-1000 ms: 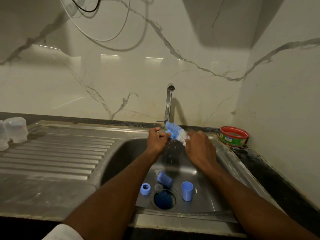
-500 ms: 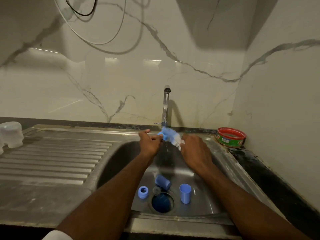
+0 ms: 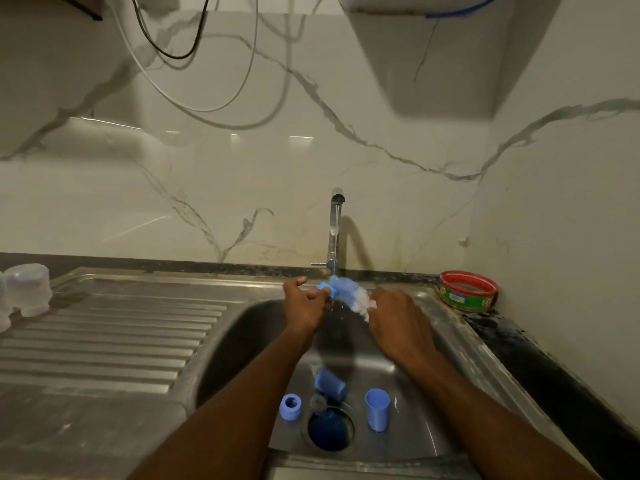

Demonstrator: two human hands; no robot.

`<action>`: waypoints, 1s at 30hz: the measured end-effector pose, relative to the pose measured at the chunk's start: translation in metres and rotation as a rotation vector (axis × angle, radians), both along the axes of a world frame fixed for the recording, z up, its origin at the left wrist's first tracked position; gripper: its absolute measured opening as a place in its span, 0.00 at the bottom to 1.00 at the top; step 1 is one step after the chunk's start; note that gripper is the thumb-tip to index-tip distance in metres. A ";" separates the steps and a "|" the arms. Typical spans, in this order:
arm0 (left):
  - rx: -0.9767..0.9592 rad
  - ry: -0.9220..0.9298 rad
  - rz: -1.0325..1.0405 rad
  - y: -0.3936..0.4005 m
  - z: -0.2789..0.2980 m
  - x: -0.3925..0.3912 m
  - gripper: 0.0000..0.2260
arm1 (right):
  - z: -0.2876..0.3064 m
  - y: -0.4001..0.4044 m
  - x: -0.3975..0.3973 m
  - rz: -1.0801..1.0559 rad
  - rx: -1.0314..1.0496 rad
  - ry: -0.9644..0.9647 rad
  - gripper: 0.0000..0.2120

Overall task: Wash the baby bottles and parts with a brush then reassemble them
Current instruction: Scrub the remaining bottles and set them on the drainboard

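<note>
Best bet here: keeping the brush (image 3: pixel 348 295) twisting right under the tap (image 3: pixel 335 230) stream at 12 o'clock. The left hand (image 3: pixel 306 306) is pinching a small blue part (image 3: pixel 325 289) with curled fingers; the right hand (image 3: pixel 398 323) is gripping the brush handle, fingers hidden. Other blue parts (image 3: pixel 376 414) are sitting at 6 o'clock by the drain (image 3: pixel 330 429).

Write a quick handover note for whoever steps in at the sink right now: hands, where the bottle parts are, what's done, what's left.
Left hand pinches a small blue part under the running tap.
Right hand holds the brush, bristles against that part.
In the sink: a blue ring and a blue cup upright, another blue cup on its side near the drain.
Clear bottles stand on the drainboard, far left.
Done: scrubbing has begun.
Left: wash the sink parts, rinse, reassemble.
</note>
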State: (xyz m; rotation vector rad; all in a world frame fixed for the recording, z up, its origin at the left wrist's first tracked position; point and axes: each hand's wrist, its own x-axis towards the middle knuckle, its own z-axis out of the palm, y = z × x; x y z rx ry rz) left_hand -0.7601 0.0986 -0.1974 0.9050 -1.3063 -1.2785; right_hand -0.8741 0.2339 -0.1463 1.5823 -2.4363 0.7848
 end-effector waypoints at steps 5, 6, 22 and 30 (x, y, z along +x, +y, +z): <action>-0.010 -0.054 -0.156 0.005 0.001 0.008 0.25 | -0.001 -0.002 0.008 0.045 -0.069 0.065 0.15; -0.015 -0.049 -0.221 0.009 0.002 0.007 0.25 | -0.001 -0.003 0.010 0.039 -0.066 0.059 0.16; -0.130 -0.134 -0.311 0.016 0.004 0.002 0.26 | 0.003 -0.004 0.005 -0.027 -0.052 0.029 0.19; -0.002 -0.101 -0.059 -0.001 -0.005 0.002 0.28 | -0.004 -0.003 0.012 0.060 0.000 0.055 0.19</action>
